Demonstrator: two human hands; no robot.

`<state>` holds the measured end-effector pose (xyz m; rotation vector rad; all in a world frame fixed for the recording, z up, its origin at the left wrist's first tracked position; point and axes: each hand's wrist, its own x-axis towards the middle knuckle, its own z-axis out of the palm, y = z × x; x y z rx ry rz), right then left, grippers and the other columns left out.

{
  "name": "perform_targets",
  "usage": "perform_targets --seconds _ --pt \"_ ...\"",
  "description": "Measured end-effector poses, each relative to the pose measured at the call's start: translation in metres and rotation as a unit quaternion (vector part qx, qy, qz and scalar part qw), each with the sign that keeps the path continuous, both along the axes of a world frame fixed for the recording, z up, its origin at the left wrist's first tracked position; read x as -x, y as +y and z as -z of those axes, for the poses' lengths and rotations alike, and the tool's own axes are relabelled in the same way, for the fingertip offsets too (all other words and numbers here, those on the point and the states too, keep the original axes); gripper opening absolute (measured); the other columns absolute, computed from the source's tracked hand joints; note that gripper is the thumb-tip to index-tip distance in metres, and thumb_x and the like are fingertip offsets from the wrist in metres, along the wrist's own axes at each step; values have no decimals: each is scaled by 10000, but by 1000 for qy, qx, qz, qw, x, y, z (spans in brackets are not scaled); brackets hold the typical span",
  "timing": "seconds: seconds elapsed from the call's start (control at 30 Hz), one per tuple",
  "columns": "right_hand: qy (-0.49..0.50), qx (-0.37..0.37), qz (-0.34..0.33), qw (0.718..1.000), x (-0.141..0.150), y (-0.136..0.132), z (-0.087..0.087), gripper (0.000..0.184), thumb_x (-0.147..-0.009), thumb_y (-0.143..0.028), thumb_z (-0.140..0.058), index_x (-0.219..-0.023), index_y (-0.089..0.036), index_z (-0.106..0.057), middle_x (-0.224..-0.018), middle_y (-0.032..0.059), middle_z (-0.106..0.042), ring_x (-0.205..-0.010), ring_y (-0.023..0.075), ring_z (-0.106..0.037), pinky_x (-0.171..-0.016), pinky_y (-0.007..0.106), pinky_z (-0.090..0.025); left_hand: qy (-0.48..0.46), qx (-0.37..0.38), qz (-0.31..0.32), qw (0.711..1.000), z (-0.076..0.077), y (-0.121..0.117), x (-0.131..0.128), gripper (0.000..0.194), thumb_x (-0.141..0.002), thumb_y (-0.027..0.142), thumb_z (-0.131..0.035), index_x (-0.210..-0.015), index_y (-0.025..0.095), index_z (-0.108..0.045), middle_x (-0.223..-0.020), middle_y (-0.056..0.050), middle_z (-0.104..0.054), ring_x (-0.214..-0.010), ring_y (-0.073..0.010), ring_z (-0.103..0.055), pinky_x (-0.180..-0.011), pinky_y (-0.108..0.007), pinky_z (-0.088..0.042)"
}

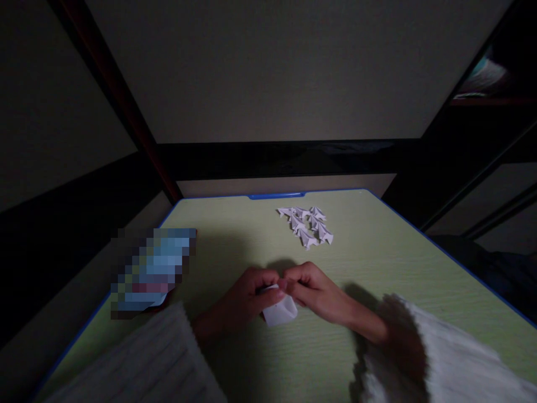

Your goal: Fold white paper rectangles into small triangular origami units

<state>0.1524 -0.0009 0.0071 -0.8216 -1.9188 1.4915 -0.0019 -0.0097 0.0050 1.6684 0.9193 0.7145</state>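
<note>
A small piece of white paper (280, 313) is held between my two hands over the near middle of the table. My left hand (254, 294) grips its left and upper edge, with the thumb lying across the front. At the upper right edge, my right hand (312, 291) pinches it with thumb and fingers. The fingertips of both hands meet at the top and hide that part of the paper. Farther back lie several small folded white paper pieces (308, 239), grouped close together.
The pale green table (226, 218) has a blue rim and a blue handle-like strip (277, 196) at its far edge. A pixelated flat object (155, 268) lies at the left edge. Beyond the table stands a light panel (285, 73). Dark shelving (495, 102) is at right.
</note>
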Motion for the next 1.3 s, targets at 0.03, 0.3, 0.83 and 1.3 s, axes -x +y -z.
perform_targets --seconds 0.03,0.3,0.83,1.3 --pt "1 -2 -1 1000 -1 0 0 343 -776 -320 -401 -477 -165 -331 -452 -70 -243 -416 46 -225 -384 188 -188 0 1 -3 1000 0 0 0 237 -675 302 -476 -510 140 -423 -462 62 -327 -442 -57 -314 -409 -165 -242" --pt "37 12 33 999 1 -1 -2 318 -782 -344 -420 -530 -156 -377 -481 -60 -325 -438 51 -284 -407 183 -234 -42 35 -86 995 2 1 0 255 -641 328 -516 -494 139 -429 -450 58 -358 -442 -62 -331 -419 -175 -237" --pt "56 5 52 997 2 0 -2 343 -749 -405 -460 -525 -165 -360 -474 -68 -298 -425 51 -252 -389 190 -194 -140 121 -119 975 2 4 -2 304 -605 405 -576 -522 134 -467 -417 53 -441 -360 -49 -393 -355 -159 -303" --pt "50 10 114 992 5 4 2 345 -756 -398 -460 -518 -160 -378 -446 -66 -346 -411 50 -281 -392 187 -213 -53 38 -171 983 4 5 -2 229 -683 342 -512 -620 122 -523 -447 42 -505 -349 -59 -465 -307 -142 -317"
